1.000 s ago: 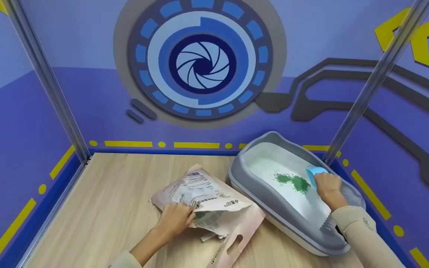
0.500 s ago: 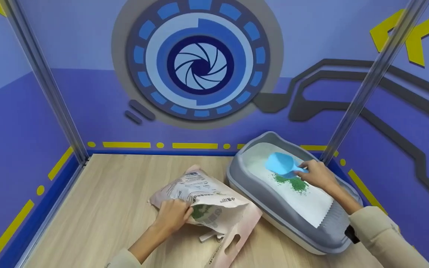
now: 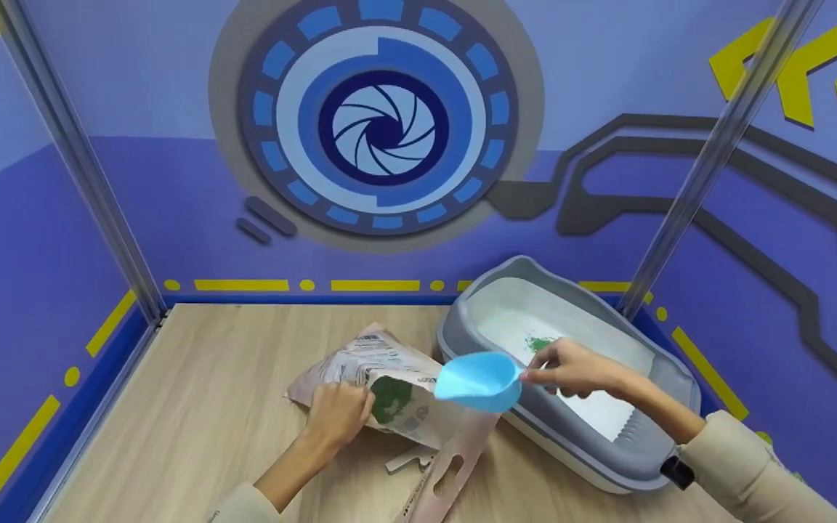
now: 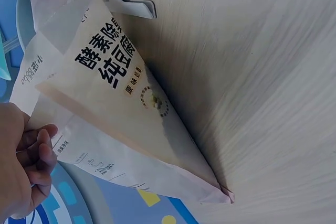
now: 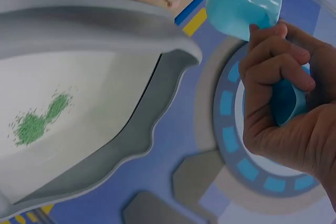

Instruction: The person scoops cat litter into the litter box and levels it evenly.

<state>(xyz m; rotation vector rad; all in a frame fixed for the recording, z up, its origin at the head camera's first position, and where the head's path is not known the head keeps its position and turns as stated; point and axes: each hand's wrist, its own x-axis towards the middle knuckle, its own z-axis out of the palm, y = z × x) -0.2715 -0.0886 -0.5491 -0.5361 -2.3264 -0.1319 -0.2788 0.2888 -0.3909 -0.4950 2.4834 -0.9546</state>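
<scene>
My right hand [image 3: 582, 369] grips the handle of a light blue scoop [image 3: 478, 381], its bowl over the mouth of a pale pink bag. No litter shows in the scoop's bowl. With the left hand [image 3: 338, 412] I pinch the edge of that bag [image 4: 121, 108], which lies on its side with its mouth spread. Green pellets [image 3: 391, 398] show inside it. To the right stands a grey litter box [image 3: 455, 341] with a white floor, where a small patch of green pellets [image 5: 31, 128] lies. My right hand partly covers that patch in the head view.
A small white clip [image 4: 131, 4] lies on the wooden table [image 3: 222, 378] beside the bag's mouth. Patterned blue walls [image 3: 157, 211] enclose the back and sides. The litter box sits near the back right corner.
My right hand has carried the scoop from the litter box's right side, across the box, leftward to the bag. The left hand keeps its hold, and the bag's mouth now shows more green pellets.
</scene>
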